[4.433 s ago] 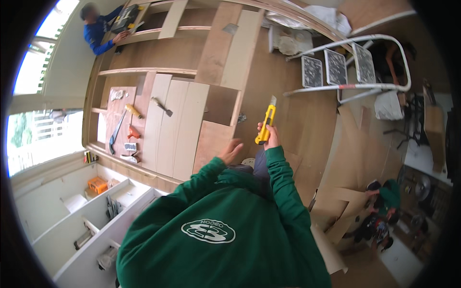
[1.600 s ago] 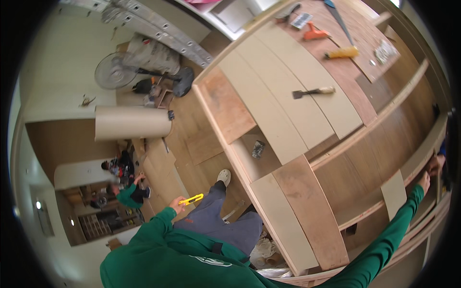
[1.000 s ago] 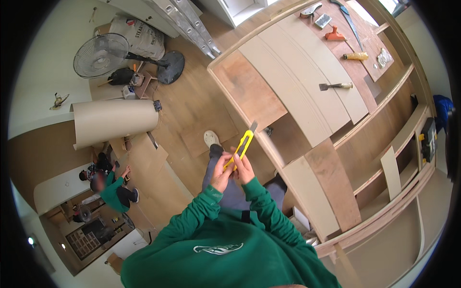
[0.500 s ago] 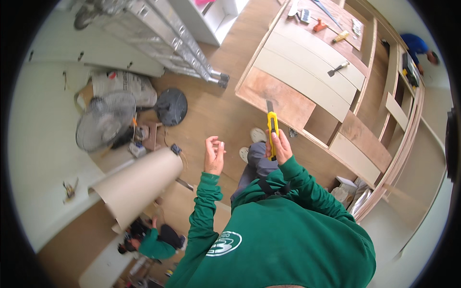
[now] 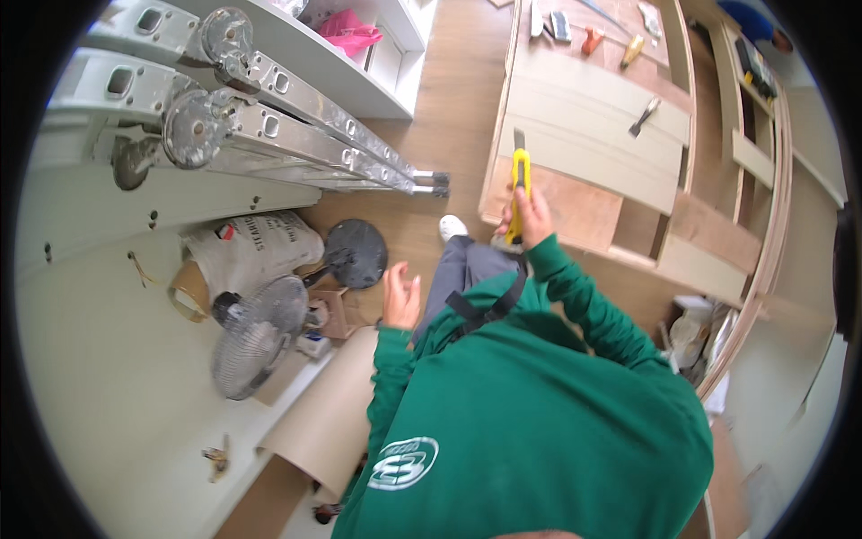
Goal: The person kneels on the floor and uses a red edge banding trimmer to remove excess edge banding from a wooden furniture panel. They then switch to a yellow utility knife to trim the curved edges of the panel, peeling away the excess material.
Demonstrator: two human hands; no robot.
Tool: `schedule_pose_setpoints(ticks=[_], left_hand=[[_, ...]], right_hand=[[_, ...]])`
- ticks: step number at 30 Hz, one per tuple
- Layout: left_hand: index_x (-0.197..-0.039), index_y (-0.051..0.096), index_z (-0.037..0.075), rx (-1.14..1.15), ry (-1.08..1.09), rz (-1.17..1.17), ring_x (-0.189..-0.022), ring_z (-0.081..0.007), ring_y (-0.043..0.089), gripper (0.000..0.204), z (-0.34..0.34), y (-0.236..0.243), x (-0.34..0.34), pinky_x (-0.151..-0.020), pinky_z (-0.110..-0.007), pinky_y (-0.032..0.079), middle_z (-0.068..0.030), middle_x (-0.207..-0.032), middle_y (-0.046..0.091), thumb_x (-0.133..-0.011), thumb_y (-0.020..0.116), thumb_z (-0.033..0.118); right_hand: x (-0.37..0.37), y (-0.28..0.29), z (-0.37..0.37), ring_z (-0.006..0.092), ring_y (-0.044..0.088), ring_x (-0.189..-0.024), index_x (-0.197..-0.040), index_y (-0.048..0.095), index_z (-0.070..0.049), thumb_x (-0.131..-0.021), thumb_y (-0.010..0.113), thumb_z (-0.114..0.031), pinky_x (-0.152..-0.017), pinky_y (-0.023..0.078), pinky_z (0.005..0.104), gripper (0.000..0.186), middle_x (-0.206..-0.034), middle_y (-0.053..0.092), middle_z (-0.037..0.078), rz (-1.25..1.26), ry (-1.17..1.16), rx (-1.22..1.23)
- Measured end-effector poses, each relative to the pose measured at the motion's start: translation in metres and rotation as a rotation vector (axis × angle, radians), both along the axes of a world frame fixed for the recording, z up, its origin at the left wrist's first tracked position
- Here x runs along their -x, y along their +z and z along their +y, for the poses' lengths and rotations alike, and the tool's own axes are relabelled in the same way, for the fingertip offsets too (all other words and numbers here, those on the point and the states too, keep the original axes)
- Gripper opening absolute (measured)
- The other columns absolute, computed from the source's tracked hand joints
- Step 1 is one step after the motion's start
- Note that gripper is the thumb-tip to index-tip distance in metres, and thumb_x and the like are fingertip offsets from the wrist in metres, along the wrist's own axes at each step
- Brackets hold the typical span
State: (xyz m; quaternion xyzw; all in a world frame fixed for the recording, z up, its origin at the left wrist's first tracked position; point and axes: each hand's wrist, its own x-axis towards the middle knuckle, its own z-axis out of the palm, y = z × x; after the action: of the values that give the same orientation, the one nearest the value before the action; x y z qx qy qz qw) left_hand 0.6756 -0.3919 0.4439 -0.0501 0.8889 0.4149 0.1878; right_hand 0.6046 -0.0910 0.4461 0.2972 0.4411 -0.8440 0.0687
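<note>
The right hand [image 5: 528, 217], grip wrapped around a cutter [image 5: 521, 171] held blade-out in front of the bench [image 5: 579, 211], does best to point it away from the torso [image 5: 539, 386] and the empty, unclenched left hand [image 5: 401, 298].

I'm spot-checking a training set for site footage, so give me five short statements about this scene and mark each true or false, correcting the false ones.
1. The right hand holds a yellow cutter. True.
2. The yellow cutter is fully retracted. False: its blade sticks out past the tip.
3. The left hand grips the ladder. False: it is raised apart from the ladder, with nothing visible in it.
4. A pale-handled tool lies on the pale panels. True.
5. The fan is right of both hands in the picture. False: it is to the left of both.
</note>
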Motion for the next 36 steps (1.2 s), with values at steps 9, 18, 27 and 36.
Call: schedule_pose_setpoints(ticks=[9,18,27,36], left_hand=[[-0.123,0.051,0.004,-0.011,-0.368,0.19,-0.083,-0.0187,0.059,0.033,0.024,-0.013,0.238,-0.07,-0.029,0.053,-0.0123,-0.113,0.05,-0.092,0.06,0.013],[-0.122,0.053,0.007,-0.198,-0.357,0.043,-0.085,-0.0189,0.062,0.033,0.09,-0.016,0.394,-0.075,-0.032,0.052,-0.0122,-0.114,0.054,-0.094,0.06,0.021],[-0.127,0.049,0.008,-0.192,-0.345,-0.251,-0.087,-0.0158,0.065,0.035,0.218,-0.067,0.577,-0.072,-0.028,0.05,-0.009,-0.116,0.056,-0.096,0.058,0.023],[-0.123,0.049,0.006,-0.108,-0.722,-0.23,-0.079,-0.0153,0.064,0.033,0.33,-0.09,0.685,-0.071,-0.03,0.051,-0.0096,-0.105,0.058,-0.096,0.058,0.022]], right_hand=[[0.038,0.008,-0.026,0.0101,0.051,-0.05,-0.126,0.045,-0.004,-0.103,0.045,-0.034,-0.049,0.052,0.0277,0.038,-0.068,0.049,0.002,0.117,-0.309,0.105],[0.143,0.013,-0.031,0.0121,0.05,-0.057,-0.134,0.04,-0.006,-0.104,0.046,-0.031,-0.057,0.051,0.0314,0.04,-0.076,0.048,0.003,0.198,-0.362,0.175],[0.337,0.03,0.084,0.0124,0.051,-0.059,-0.135,0.036,-0.007,-0.102,0.045,-0.031,-0.06,0.051,0.0322,0.042,-0.079,0.049,0.004,0.257,-0.329,0.249],[0.42,0.083,0.184,0.0061,0.037,-0.038,-0.097,0.051,-0.006,-0.099,0.046,-0.051,-0.04,0.045,0.0245,0.046,-0.055,0.04,-0.001,0.053,-0.547,0.127]])
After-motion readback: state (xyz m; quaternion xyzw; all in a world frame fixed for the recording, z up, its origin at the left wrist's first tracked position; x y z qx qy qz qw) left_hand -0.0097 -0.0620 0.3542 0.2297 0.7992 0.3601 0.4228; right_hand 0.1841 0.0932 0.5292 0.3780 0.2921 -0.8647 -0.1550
